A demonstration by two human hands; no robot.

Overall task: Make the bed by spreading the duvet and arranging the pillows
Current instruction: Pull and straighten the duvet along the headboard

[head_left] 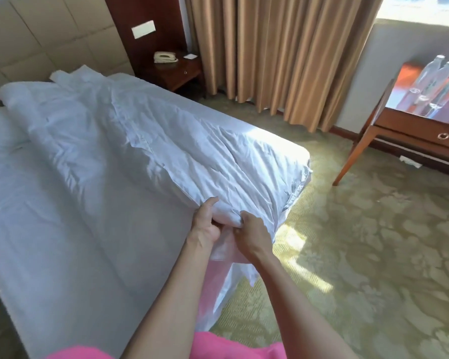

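Hands pinch the duvet point(145, 141) corner at the bed's point(62, 229) foot edge, near six o'clock: left hand point(206, 224) and right hand point(252, 229) touching, duvet bunched toward eleven o'clock.

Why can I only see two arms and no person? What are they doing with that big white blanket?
The camera sits on the person's head and looks down, so you see only their arms and a bit of pink clothing. The left hand and the right hand both grip one corner of the white duvet at the foot of the bed. The duvet lies bunched in a long crumpled strip on the side nearer the curtains, so much of the sheet is bare. By the headboard a nightstand holds a telephone. On the right, water bottles stand on a wooden table.
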